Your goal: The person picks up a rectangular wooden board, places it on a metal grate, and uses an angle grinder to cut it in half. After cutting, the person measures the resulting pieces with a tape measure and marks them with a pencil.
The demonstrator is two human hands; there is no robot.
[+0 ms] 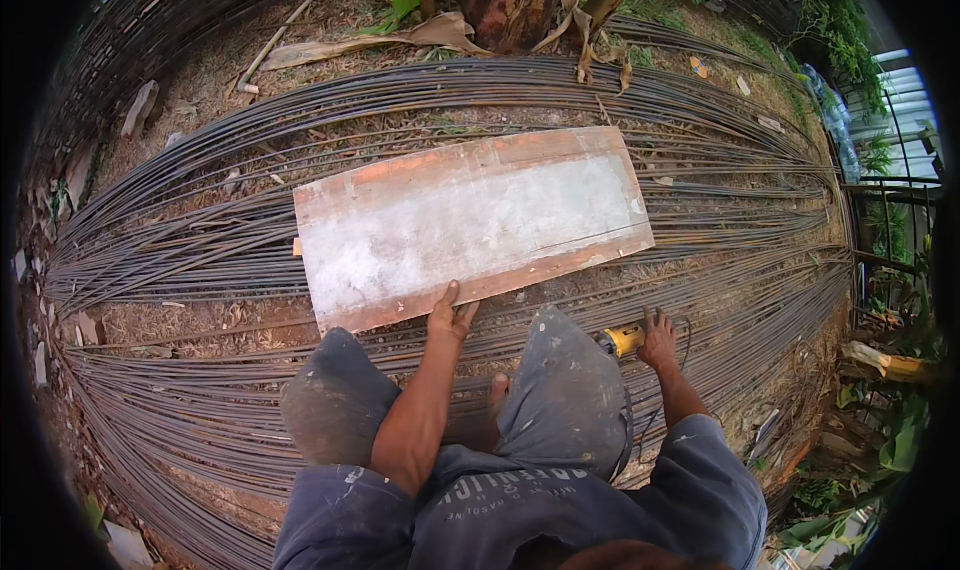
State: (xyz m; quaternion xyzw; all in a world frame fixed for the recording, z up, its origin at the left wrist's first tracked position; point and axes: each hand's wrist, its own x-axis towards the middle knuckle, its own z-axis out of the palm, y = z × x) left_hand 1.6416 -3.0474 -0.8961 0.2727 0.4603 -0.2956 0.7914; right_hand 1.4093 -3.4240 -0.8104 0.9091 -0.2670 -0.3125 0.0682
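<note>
A long wooden board, whitish in the middle with reddish-brown margins, lies at a slant over the steel rods ahead of my knees. My left hand is at its near edge, with a finger on top and the others bent at the rim. On my right, beside my knee, a yellow angle grinder with a dark head lies low over the rods. My right hand is closed about its rear end, fingers on the far side. A black cord loops beside that hand. The grinder's disc cannot be made out.
Long bundles of thin steel rods cover the ground beneath and around me. A tree trunk and dry leaves stand beyond them. Stones lie at the far left; plants and a corrugated metal sheet border the right.
</note>
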